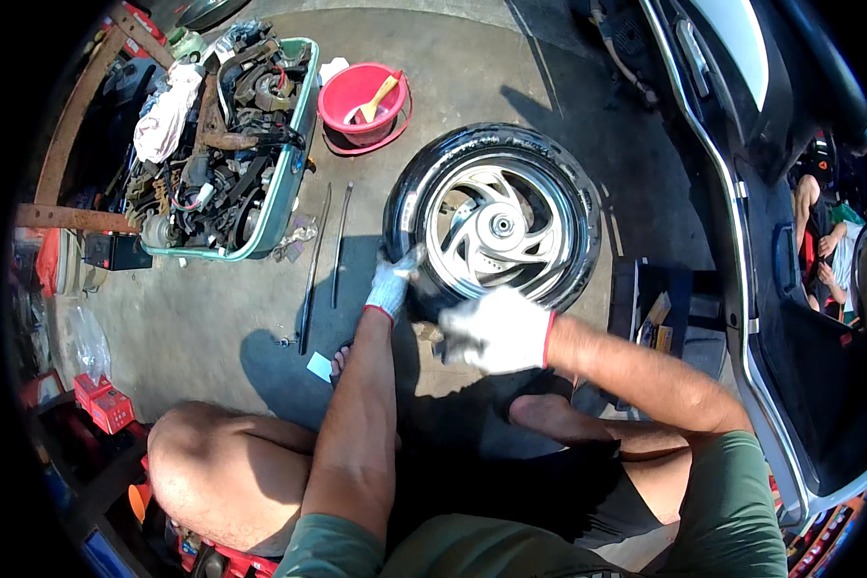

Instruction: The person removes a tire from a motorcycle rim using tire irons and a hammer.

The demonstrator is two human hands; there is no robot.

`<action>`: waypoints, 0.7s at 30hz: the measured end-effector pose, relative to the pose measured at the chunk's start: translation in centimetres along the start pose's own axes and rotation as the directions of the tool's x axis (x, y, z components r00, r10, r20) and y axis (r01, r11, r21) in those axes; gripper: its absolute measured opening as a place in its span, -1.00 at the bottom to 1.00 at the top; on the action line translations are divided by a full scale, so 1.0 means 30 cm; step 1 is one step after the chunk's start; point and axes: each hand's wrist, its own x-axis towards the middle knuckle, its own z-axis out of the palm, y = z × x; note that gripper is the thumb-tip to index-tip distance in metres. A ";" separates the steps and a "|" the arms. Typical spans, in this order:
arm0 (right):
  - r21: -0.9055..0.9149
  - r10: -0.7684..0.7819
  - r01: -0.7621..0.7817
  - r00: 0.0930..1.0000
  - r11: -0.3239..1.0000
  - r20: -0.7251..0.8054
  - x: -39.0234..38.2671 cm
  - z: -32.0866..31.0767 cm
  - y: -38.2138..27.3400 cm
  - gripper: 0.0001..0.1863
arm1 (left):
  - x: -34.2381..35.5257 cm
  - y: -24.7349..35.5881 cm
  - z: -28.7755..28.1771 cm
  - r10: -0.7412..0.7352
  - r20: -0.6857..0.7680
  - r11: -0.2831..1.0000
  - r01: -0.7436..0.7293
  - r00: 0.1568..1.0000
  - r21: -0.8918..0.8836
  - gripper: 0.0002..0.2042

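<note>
A wheel with a silver spoked rim [501, 226] and a glossy, wet-looking black tyre [580, 188] lies flat on the ground in front of me. My left hand [392, 281], in a white glove with a red cuff, grips the tyre's near left edge, its thumb side on the sidewall. Over the tyre's near edge is my right hand [496, 330], gloved the same way. Motion smears its fingers, so whether they hold anything is unclear. Two long metal bars [340, 246] lie on the ground to the left of the wheel.
Behind the wheel stands a red bucket [352, 135] with a wooden-handled brush [380, 96]. A green-rimmed tub [277, 231] of greasy parts sits at the far left. Red boxes [106, 405] are at lower left. A vehicle's panel [742, 250] rises on the right; another seated person [833, 260] is beyond.
</note>
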 end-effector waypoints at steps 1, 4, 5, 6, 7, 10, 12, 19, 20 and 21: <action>-0.069 0.013 -0.011 1.000 0.998 0.029 -0.051 0.058 0.005 -0.72 | -0.030 0.034 0.036 -0.035 0.033 0.999 0.036 0.999 -0.041 -0.01; -0.277 0.100 -0.030 0.965 0.960 0.242 -0.094 0.194 -0.008 -0.76 | -0.041 -0.001 -0.002 -0.017 0.083 1.000 0.019 0.996 -0.017 -0.09; -0.316 0.121 -0.042 0.964 0.948 0.236 -0.125 0.224 0.004 -0.77 | -0.050 -0.001 0.017 -0.018 0.111 1.000 0.016 0.994 0.019 -0.10; -0.344 0.096 -0.010 0.968 0.939 0.234 -0.112 0.258 -0.011 -0.79 | -0.039 -0.054 -0.025 -0.003 0.022 1.000 0.003 1.000 -0.006 -0.09; -0.385 0.190 -0.089 0.954 0.918 0.231 -0.143 0.277 -0.011 -0.81 | -0.068 -0.024 0.020 -0.015 0.013 0.999 0.015 1.000 -0.030 -0.09; -0.459 0.223 -0.181 0.974 0.870 0.039 -0.201 0.319 -0.025 -0.83 | -0.095 0.010 0.053 -0.013 0.068 0.989 0.023 0.998 -0.148 -0.10; -0.409 0.336 -0.372 0.928 0.834 -0.160 -0.235 0.379 -0.023 -0.79 | -0.120 -0.012 0.064 0.082 0.013 0.968 -0.076 0.997 -0.239 -0.17; 0.424 0.779 -0.729 0.237 0.538 -0.580 -0.258 0.592 -0.042 -0.61 | -0.221 0.034 0.109 0.060 -0.097 0.995 -0.067 0.994 -0.075 -0.21; 0.503 0.740 -0.654 0.134 0.566 -0.659 -0.281 0.696 0.052 -0.63 | -0.238 0.058 0.158 0.065 -0.094 0.993 -0.074 0.993 -0.088 -0.22; 0.719 0.830 -0.459 0.079 0.522 -0.552 -0.234 0.700 0.050 -0.66 | -0.248 0.052 0.140 0.059 -0.135 0.993 -0.073 0.989 -0.097 -0.24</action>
